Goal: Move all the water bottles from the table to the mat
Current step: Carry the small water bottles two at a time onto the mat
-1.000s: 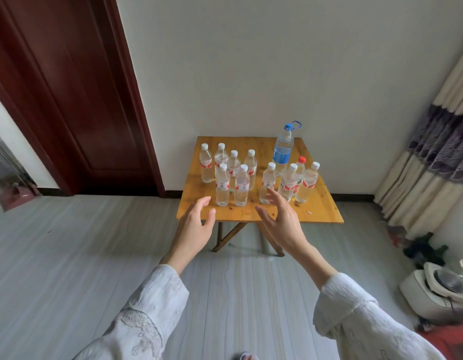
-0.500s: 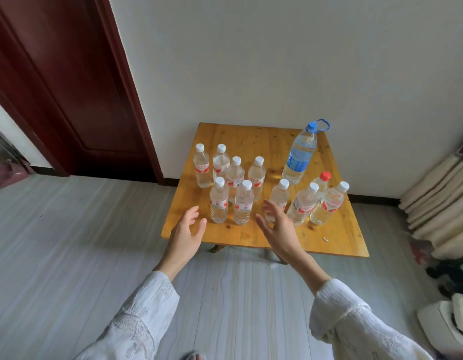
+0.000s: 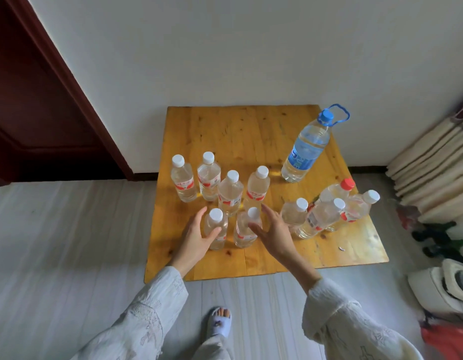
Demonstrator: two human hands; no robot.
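Eleven water bottles (image 3: 230,193) upright on table (image 3: 251,131), caps up, both hands (image 3: 196,236) spread around front two.

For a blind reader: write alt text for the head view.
Two hands reach for the front pair of small water bottles on a wooden table: left hand touching one, right hand beside the other. Eight more small bottles and a large blue-capped bottle stand behind.
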